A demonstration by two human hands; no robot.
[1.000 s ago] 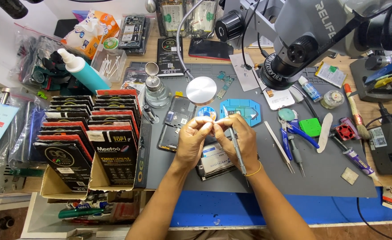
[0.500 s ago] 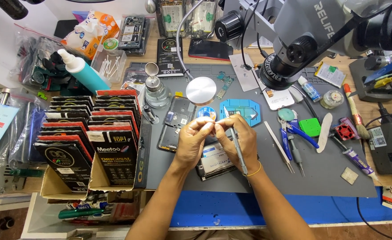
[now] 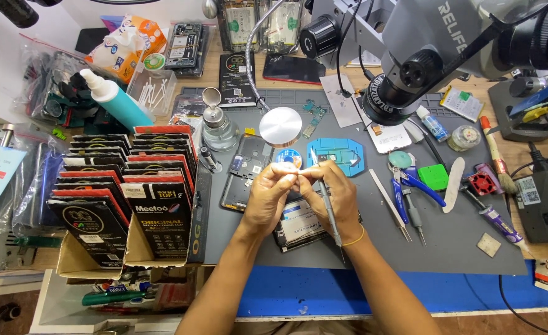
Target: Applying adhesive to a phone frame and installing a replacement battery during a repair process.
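Both hands meet over the grey work mat [image 3: 361, 248]. My left hand [image 3: 268, 197] pinches a small pale part at its fingertips, too small to identify. My right hand [image 3: 336, 197] touches the same part and also holds a thin metal tool [image 3: 328, 208] that runs along the palm, tip pointing up. Under the hands lies an opened phone with a battery [image 3: 299, 226]. Another opened phone back [image 3: 244, 170] lies just left of the hands. A small blue tape roll [image 3: 288, 157] and a blue holder plate [image 3: 336, 155] sit just beyond the fingertips.
A cardboard box of black and red packages [image 3: 125, 198] stands at the left. A microscope [image 3: 410, 68] hangs over the mat's far right. Tweezers [image 3: 389, 205], blue-handled cutters [image 3: 410, 186], a brush [image 3: 494, 155], a glass dispenser bottle [image 3: 218, 127] and a teal bottle [image 3: 116, 99] lie around.
The hands stay joined over the phone; only the fingertips shift slightly on the small part.
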